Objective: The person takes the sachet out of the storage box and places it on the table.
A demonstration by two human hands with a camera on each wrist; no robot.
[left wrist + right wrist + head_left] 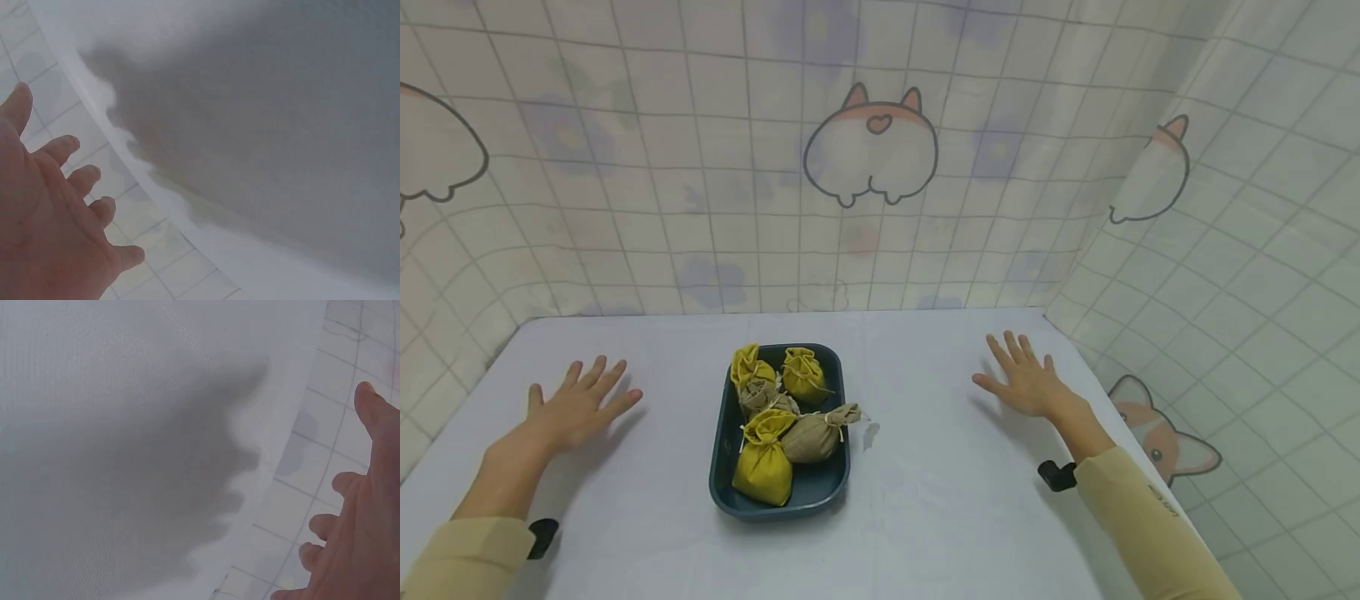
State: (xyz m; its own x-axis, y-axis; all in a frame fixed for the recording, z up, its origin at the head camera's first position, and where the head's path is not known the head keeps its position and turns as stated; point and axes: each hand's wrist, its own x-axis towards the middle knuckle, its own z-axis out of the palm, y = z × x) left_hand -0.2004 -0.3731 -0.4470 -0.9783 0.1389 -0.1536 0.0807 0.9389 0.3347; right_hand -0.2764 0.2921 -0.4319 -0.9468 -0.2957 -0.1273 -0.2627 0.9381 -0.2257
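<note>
A dark teal tray [727,492] stands left of centre on the white table. In it lie several small tied cloth bags: a yellow bag [764,471] at the front, a tan bag [811,439] leaning on the right rim, another yellow bag [804,375] at the back right, and a yellow one and a tan one at the back left. My left hand [572,412] hovers left of the tray, fingers spread, holding nothing. To the right of the tray my right hand [1026,383] is likewise spread above the table, touching nothing. Both wrist views show the palms bare.
The white tabletop [917,500] spreads around the tray, its far edge meeting a hanging tiled-pattern cloth [872,275] with cartoon corgis. More of this cloth closes off both sides. A dark wrist device [1057,476] sits under the right sleeve, and a similar one under the left.
</note>
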